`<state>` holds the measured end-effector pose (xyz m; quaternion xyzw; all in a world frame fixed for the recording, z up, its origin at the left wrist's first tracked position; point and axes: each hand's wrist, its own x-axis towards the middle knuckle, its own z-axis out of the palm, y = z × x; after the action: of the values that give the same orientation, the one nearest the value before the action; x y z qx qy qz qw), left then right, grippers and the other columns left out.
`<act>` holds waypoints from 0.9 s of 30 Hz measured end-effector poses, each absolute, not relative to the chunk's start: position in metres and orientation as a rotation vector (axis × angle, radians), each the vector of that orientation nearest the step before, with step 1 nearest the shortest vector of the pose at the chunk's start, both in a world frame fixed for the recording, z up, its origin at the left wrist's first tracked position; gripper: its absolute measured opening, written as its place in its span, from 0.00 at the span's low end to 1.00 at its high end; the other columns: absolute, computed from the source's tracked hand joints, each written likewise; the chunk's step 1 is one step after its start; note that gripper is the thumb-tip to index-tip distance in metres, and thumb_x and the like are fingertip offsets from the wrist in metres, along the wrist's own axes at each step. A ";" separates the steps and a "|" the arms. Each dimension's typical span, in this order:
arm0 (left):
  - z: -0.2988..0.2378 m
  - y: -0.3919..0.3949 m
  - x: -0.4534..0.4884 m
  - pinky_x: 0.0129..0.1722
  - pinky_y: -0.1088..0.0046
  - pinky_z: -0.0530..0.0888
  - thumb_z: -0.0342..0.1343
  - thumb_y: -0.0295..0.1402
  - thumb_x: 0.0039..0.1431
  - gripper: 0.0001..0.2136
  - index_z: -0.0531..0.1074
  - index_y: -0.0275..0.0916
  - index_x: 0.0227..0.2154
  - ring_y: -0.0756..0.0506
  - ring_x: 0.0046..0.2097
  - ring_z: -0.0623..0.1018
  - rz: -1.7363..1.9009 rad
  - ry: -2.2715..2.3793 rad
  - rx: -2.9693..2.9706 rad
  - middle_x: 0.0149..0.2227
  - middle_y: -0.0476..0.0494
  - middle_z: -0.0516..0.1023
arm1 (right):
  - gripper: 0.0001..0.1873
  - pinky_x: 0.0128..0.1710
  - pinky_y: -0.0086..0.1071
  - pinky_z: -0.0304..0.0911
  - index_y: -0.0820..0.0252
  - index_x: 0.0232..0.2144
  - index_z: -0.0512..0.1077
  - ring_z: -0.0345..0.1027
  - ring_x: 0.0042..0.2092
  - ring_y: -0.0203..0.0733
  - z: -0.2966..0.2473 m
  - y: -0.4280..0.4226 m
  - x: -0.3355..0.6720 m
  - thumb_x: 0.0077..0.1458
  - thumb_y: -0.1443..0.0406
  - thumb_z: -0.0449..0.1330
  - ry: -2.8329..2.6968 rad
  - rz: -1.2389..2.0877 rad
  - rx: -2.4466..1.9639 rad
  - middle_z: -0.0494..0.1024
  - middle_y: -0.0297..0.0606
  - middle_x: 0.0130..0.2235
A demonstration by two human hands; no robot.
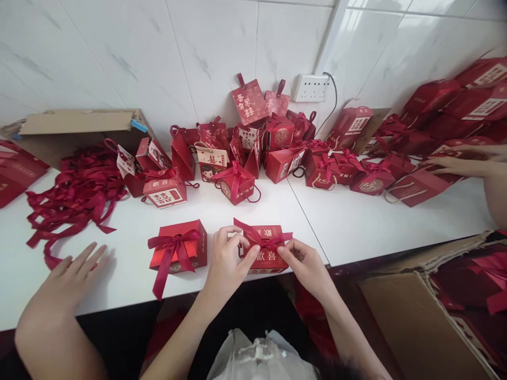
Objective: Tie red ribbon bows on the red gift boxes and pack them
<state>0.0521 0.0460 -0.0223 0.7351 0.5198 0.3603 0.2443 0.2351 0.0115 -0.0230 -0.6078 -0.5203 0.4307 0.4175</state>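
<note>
My left hand (pixel 229 258) and my right hand (pixel 307 264) are at a red gift box (pixel 275 264) near the front edge of the white table. Across its top lies a dark red satin ribbon (pixel 269 241) tied in a bow. The left thumb and fingers pinch the bow's left side; the right thumb and fingers pinch its right side. Gold characters show on the box lid. Just left of my left hand stands another red gift box (pixel 200 243) with a finished-looking ribbon bow (pixel 174 243) hanging over its front.
A co-worker's hand (pixel 75 285) rests by a ribbon pile (pixel 79 184) at left; another person's hand (pixel 463 161) touches boxes at right. Several red gift boxes (pixel 237 187) line the back. Cardboard cartons stand at back left (pixel 79 124) and lower right (pixel 404 316). A power strip (pixel 311 88) hangs on the wall.
</note>
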 end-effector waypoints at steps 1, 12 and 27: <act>-0.024 0.047 0.053 0.50 0.61 0.68 0.53 0.38 0.56 0.09 0.67 0.40 0.25 0.43 0.47 0.69 0.976 1.428 1.990 0.39 0.44 0.67 | 0.20 0.26 0.29 0.51 0.58 0.20 0.60 0.53 0.26 0.35 -0.024 0.012 0.235 0.53 0.51 0.55 -1.300 1.086 -1.523 0.61 0.30 0.22; -0.027 0.055 0.043 0.37 0.73 0.72 0.49 0.40 0.57 0.11 0.68 0.40 0.27 0.48 0.40 0.72 0.809 1.329 1.693 0.35 0.47 0.66 | 0.22 0.30 0.29 0.55 0.59 0.21 0.60 0.57 0.29 0.35 -0.033 0.019 0.240 0.51 0.48 0.58 -1.111 1.337 -1.337 0.64 0.31 0.25; -0.029 0.053 0.042 0.33 0.75 0.69 0.44 0.42 0.60 0.13 0.62 0.40 0.26 0.49 0.35 0.69 0.729 1.301 1.616 0.34 0.48 0.63 | 0.25 0.24 0.29 0.48 0.59 0.18 0.60 0.50 0.23 0.32 -0.041 0.023 0.252 0.44 0.46 0.62 -1.023 1.471 -1.270 0.60 0.28 0.19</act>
<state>0.0418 0.0532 -0.0293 0.6548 0.5272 0.2952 0.4540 0.2516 0.0231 -0.0412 -0.5150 -0.4147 0.5963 0.4553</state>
